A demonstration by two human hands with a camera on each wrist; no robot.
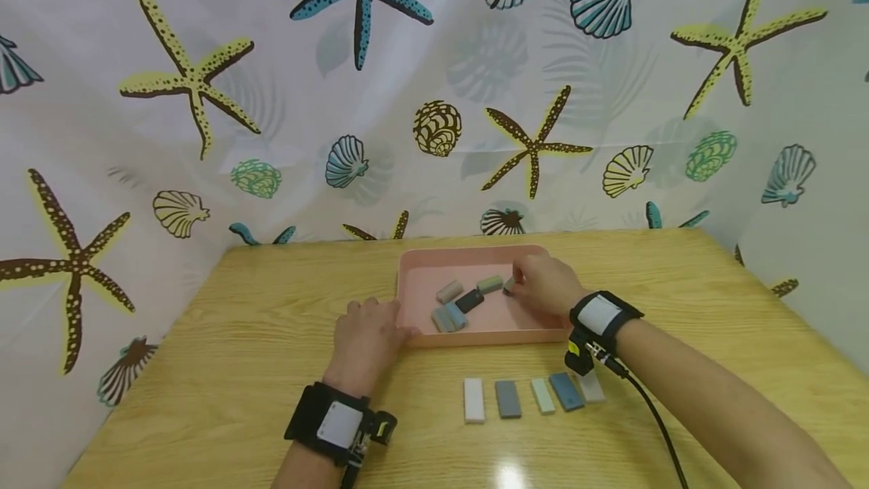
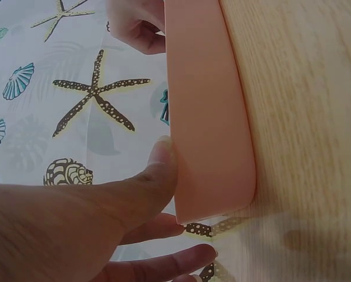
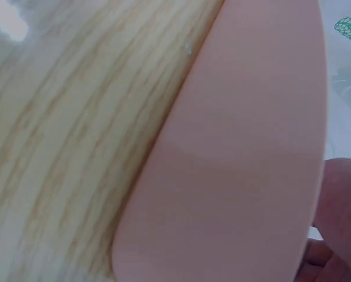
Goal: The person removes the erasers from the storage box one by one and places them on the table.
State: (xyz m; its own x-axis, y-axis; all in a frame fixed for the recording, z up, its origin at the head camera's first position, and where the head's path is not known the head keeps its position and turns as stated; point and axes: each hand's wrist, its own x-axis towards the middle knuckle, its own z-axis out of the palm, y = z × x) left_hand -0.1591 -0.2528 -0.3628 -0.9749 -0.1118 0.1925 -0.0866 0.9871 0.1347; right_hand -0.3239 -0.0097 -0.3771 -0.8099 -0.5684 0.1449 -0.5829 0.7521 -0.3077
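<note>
A shallow pink tray (image 1: 434, 340) lies on the wooden table. My left hand (image 1: 366, 338) holds its near left corner; in the left wrist view the thumb (image 2: 162, 158) touches the rim and the other fingers lie round the corner. Inside the tray's right part, my right hand (image 1: 548, 284) pinches a small greyish block (image 1: 508, 287), partly hidden by the fingers. Near it lie a green block (image 1: 489, 284), a black block (image 1: 469, 300), a beige block (image 1: 449, 292), a blue block (image 1: 456, 315) and a grey block (image 1: 443, 319). The tray wall (image 3: 234, 153) hides the right fingertips in the right wrist view.
In front of the tray a row of blocks lies on the table (image 1: 271, 368): white (image 1: 474, 400), dark grey (image 1: 508, 399), pale green (image 1: 542, 396), blue (image 1: 566, 392) and whitish (image 1: 592, 387), the last partly under the right wrist camera. A patterned curtain (image 1: 421, 195) hangs behind.
</note>
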